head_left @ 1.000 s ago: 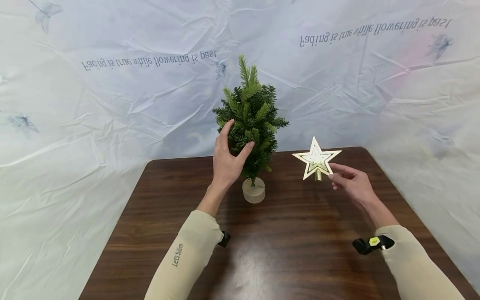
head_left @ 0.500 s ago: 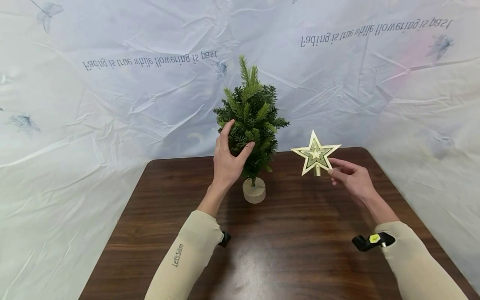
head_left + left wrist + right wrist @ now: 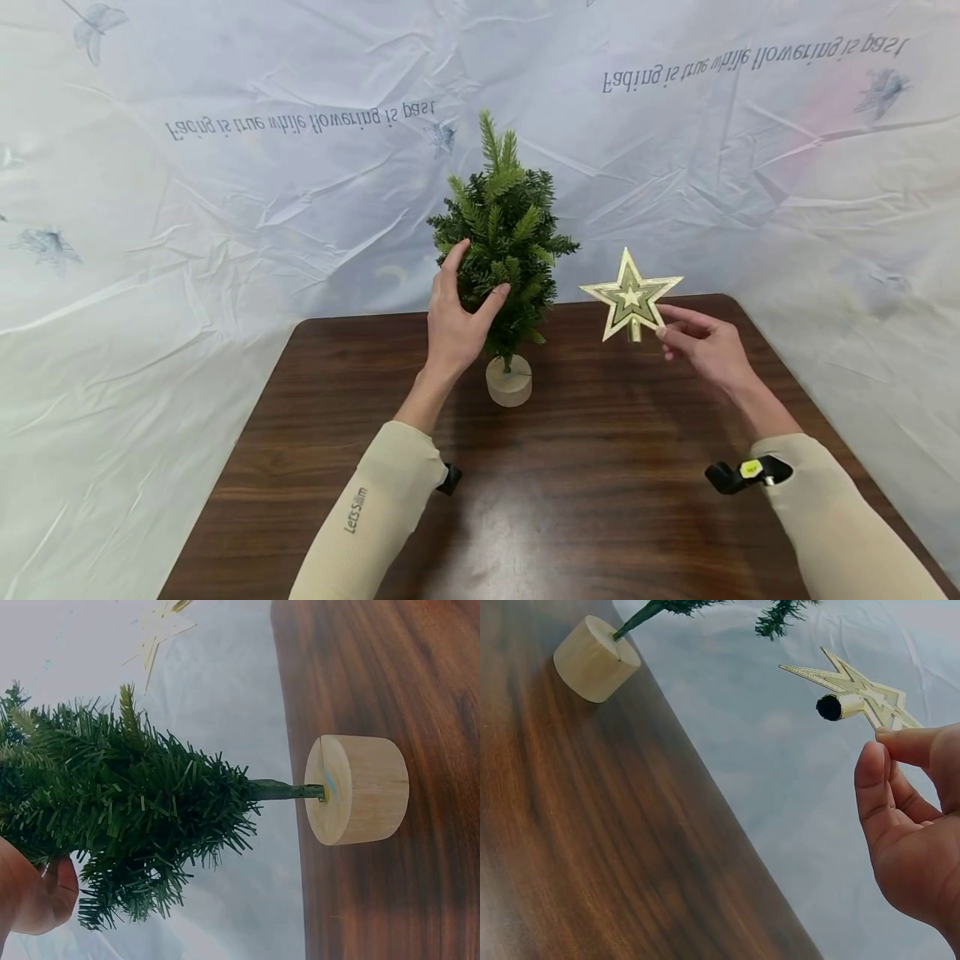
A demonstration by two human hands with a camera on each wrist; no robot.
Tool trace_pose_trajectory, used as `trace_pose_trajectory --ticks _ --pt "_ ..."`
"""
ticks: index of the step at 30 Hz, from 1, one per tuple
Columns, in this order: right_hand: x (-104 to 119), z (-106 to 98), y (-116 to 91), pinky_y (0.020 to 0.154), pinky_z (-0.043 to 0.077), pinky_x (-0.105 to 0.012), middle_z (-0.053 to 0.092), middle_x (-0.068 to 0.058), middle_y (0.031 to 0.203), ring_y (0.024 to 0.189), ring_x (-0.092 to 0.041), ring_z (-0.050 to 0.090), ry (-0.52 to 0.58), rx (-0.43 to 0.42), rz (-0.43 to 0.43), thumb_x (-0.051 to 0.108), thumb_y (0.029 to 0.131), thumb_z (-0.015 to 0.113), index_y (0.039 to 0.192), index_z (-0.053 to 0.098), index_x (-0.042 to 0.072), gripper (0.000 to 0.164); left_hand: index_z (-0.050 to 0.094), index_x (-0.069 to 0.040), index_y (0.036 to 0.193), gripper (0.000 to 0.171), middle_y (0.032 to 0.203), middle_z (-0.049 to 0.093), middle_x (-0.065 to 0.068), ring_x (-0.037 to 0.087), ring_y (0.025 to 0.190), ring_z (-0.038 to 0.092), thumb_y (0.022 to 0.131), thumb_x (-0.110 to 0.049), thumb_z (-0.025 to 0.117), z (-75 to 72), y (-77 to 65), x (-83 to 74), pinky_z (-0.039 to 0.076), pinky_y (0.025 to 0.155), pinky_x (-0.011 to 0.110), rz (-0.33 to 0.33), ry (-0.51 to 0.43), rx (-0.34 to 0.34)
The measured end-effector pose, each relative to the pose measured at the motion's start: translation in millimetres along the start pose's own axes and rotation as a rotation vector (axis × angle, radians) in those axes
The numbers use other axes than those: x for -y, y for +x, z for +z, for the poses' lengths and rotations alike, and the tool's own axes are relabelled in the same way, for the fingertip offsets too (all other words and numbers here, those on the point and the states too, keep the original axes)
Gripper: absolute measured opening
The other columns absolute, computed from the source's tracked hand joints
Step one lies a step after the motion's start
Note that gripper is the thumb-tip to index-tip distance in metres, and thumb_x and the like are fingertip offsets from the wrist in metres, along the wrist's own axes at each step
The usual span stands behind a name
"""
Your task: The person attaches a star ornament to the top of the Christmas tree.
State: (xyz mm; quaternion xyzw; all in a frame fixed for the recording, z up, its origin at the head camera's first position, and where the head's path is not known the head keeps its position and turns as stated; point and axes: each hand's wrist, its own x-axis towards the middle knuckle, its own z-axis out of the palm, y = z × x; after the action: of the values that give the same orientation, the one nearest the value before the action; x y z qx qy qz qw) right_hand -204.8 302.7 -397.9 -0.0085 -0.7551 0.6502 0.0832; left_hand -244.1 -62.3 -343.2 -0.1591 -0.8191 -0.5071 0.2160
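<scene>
A small artificial Christmas tree (image 3: 510, 225) stands upright on a round wooden base (image 3: 508, 383) toward the back of the table. My left hand (image 3: 457, 325) grips its foliage from the left, with thumb and fingers curled into the branches; some fingers are hidden in the needles. To the right of the tree, my right hand (image 3: 708, 346) pinches a gold star tree topper (image 3: 630, 296) by its lower right point, between thumb and fingers. The star is held up off the table, one point upward. In the right wrist view, the hollow end of its socket (image 3: 831, 707) faces the camera.
The dark wood-grain table (image 3: 570, 475) spreads out below both arms. Behind it and along the sides hangs a wrinkled whitish sheet (image 3: 300, 192) with printed words and flowers. Dark camera mounts (image 3: 750, 473) sit at the wrists.
My right hand has raised the star slightly, and the star has tilted so its layered face shows more plainly. The left hand and the tree have stayed in place.
</scene>
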Motion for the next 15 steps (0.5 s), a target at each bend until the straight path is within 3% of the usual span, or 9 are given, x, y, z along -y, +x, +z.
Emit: trace_pose_trajectory --ticks 7,15 --pt "9.8 -0.2 5.2 0.065 0.06 -0.024 0.076 0.004 0.092 0.073 -0.006 0.069 -0.089 -0.019 0.003 0.006 0.099 0.073 0.146 0.064 0.005 0.047 0.029 -0.037 0.166 0.077 0.172 0.031 0.005 0.034 0.156 0.036 0.101 -0.044 0.07 0.0 -0.2 -0.7 0.039 0.113 0.069 -0.004 -0.005 0.0" --pt "23.0 1.7 10.1 0.064 0.059 -0.023 0.075 0.005 0.089 0.071 -0.008 0.069 0.022 -0.034 -0.009 0.006 0.097 0.076 0.145 0.065 0.005 0.049 0.029 -0.038 0.166 0.077 0.171 0.032 0.006 0.034 0.156 0.037 0.101 -0.044 0.07 0.6 -0.9 -1.0 0.039 0.112 0.068 -0.002 -0.013 -0.002"
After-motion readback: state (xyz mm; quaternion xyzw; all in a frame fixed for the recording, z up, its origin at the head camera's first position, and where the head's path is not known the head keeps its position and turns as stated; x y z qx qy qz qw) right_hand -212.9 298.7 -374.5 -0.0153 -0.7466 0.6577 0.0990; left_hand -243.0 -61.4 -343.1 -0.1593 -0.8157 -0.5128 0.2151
